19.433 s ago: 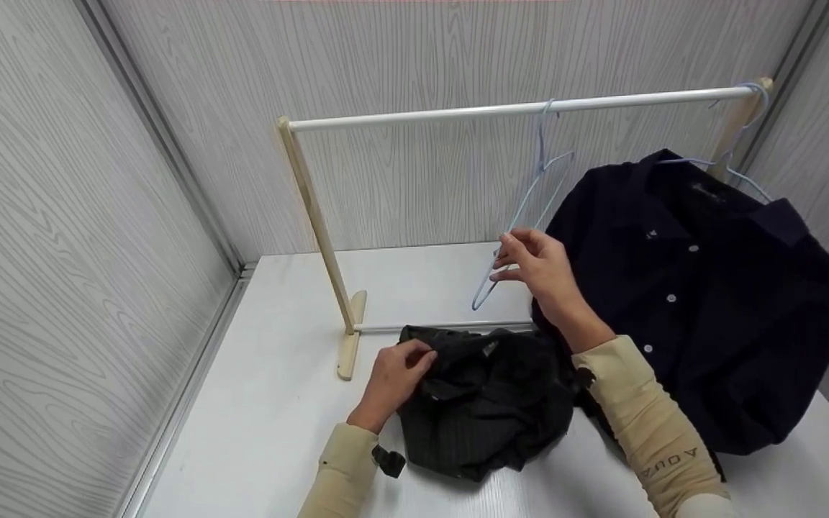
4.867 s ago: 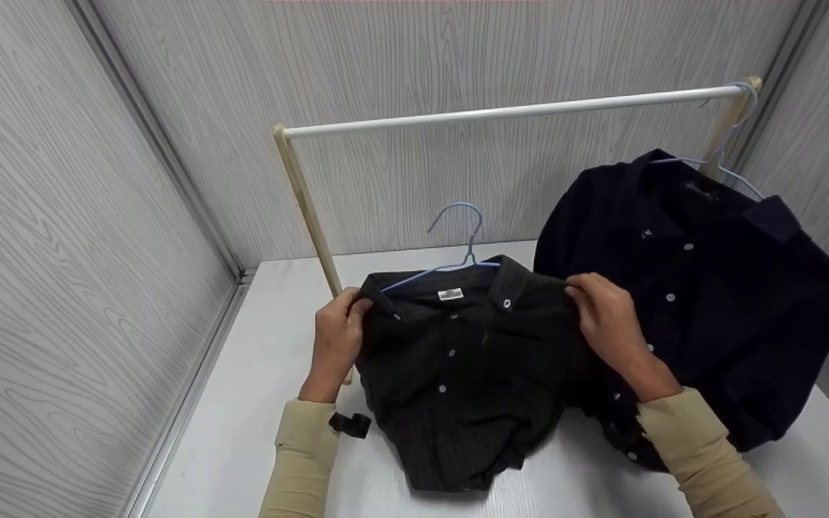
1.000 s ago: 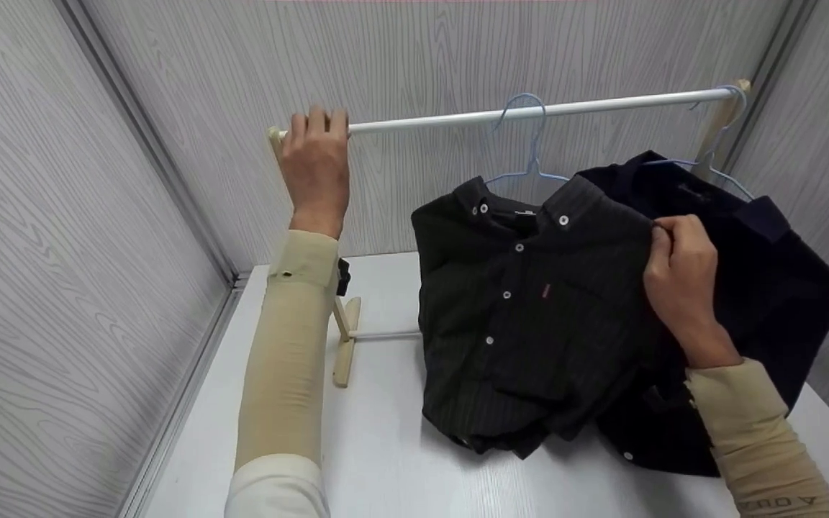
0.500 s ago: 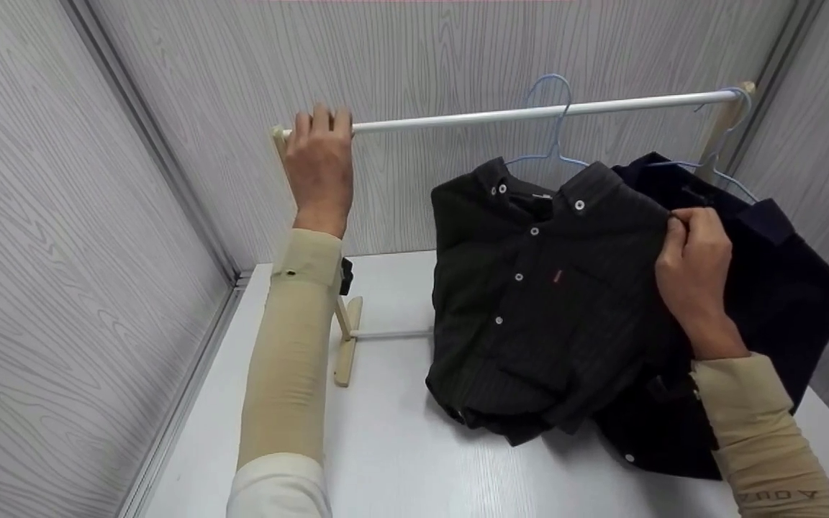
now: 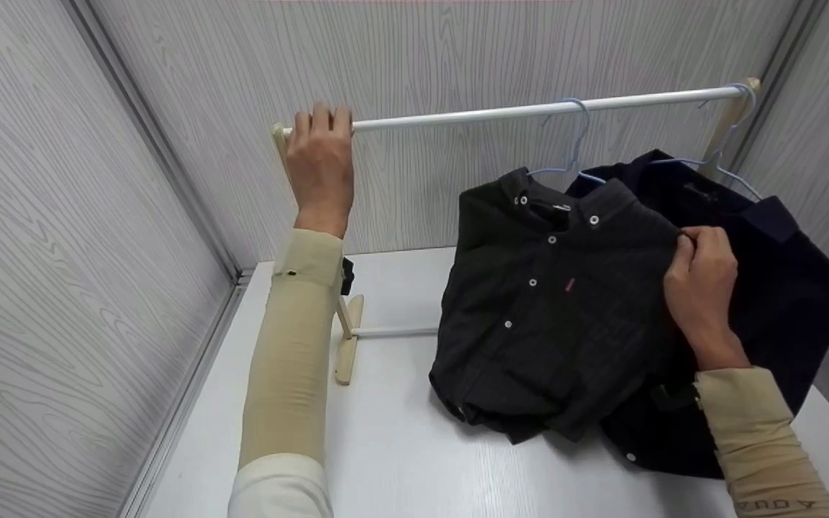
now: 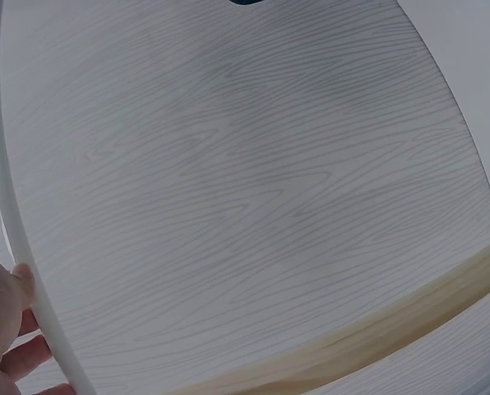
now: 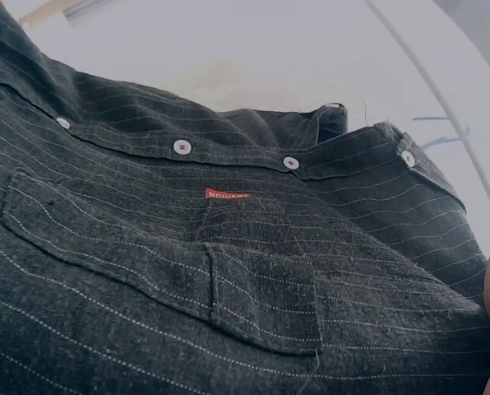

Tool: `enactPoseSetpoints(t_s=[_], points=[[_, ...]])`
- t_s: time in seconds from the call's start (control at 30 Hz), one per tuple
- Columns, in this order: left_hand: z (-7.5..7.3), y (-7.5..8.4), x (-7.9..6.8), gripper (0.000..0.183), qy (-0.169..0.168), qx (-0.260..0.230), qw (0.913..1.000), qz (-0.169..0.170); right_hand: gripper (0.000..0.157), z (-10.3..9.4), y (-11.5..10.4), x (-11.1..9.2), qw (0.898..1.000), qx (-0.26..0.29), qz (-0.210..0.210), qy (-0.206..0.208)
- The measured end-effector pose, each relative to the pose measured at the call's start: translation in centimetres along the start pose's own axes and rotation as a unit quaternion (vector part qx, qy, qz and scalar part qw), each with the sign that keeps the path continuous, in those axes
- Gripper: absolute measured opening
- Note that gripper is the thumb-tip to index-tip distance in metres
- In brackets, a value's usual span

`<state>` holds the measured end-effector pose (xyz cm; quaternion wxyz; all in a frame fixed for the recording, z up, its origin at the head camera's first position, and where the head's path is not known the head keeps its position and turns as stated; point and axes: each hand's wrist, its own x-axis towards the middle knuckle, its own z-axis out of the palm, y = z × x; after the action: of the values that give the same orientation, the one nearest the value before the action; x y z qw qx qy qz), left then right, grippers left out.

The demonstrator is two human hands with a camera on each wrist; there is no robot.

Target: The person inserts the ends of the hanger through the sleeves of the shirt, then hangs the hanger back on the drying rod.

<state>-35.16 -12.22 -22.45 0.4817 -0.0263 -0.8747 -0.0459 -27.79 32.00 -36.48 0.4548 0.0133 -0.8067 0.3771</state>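
Note:
A dark pinstriped shirt (image 5: 558,302) with white buttons and a small red tag is on a light blue hanger (image 5: 578,144), whose hook lies over the white rail (image 5: 458,116). My right hand (image 5: 704,288) pinches the shirt's shoulder in the head view; the right wrist view shows the shirt's pocket and buttons close up. At the rail's left end, my left hand (image 5: 321,165) grips the bar with its fingers over the top. In the left wrist view its thumb and fingertips (image 6: 25,358) show against the bar.
Behind the pinstriped shirt, a navy shirt (image 5: 792,288) hangs on another blue hanger (image 5: 720,155) at the rail's right end. The rack's wooden foot (image 5: 346,360) stands on the white table (image 5: 386,446). Wood-grain panels (image 5: 422,43) enclose the back and sides.
Earlier the pinstriped shirt lay crumpled on the table; later it was on the hanger in both hands. In the last second its hook rose above the rail, then came down over it, farther right.

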Motion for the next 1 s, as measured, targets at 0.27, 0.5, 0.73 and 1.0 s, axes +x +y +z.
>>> enactPoseSetpoints(t_s=[0.27,0.5,0.73,1.0], points=[[0.0,0.0,-0.4,0.022,0.009,-0.007,0.9999,0.003,0.031,-0.2,1.3,-1.1,1.0,-0.002,0.019,-0.003],[-0.1,0.0,-1.3,0.027,-0.013,-0.013,0.9998,0.001,0.029,-0.8,1.1,-2.2,1.0,0.004,0.024,-0.014],[-0.2,0.0,-2.8,0.042,-0.045,-0.035,0.9982,0.021,0.032,-1.8,0.4,-3.1,0.998,0.043,-0.027,0.023],[0.2,0.0,-5.8,0.053,-0.062,-0.095,0.992,0.055,0.029,-2.2,-2.0,-4.4,0.989,0.056,-0.133,0.039]])
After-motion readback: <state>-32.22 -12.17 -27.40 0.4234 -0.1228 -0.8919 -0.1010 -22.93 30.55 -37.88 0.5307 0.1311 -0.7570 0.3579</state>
